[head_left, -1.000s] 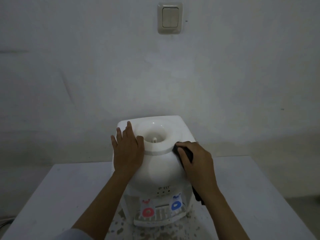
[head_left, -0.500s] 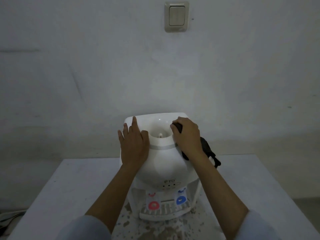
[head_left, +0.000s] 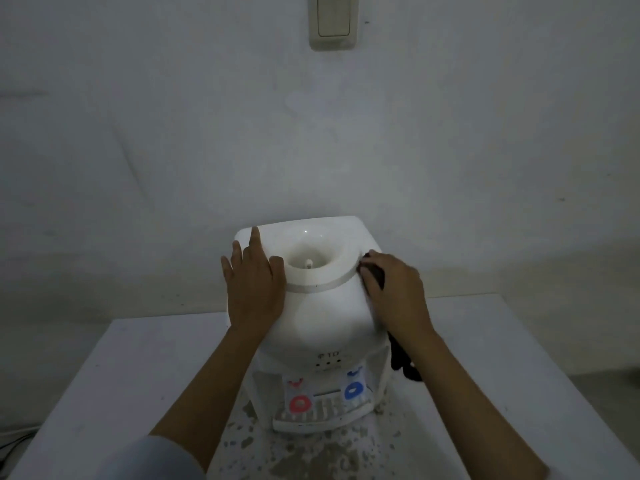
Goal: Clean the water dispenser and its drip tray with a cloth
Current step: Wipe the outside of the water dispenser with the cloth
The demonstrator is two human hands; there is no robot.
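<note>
Water dispenser (head_left: 311, 317) stands upright at frame centre on the desk (head_left: 104, 375). My left hand (head_left: 254, 289) lies flat and empty, bracing its upper left; my right hand (head_left: 398, 292), at its upper right, presses a dark cloth (head_left: 375, 275) there. I judge the drip tray (head_left: 322, 419) below is still unwiped.

The room I stood in was dim. A pale plaster wall (head_left: 173, 150) rose behind the desk (head_left: 104, 375), with a cream light switch (head_left: 333, 20) set high on it. The desk's white top was flecked and worn near its front edge. Grey floor (head_left: 602, 386) showed right of the desk.
</note>
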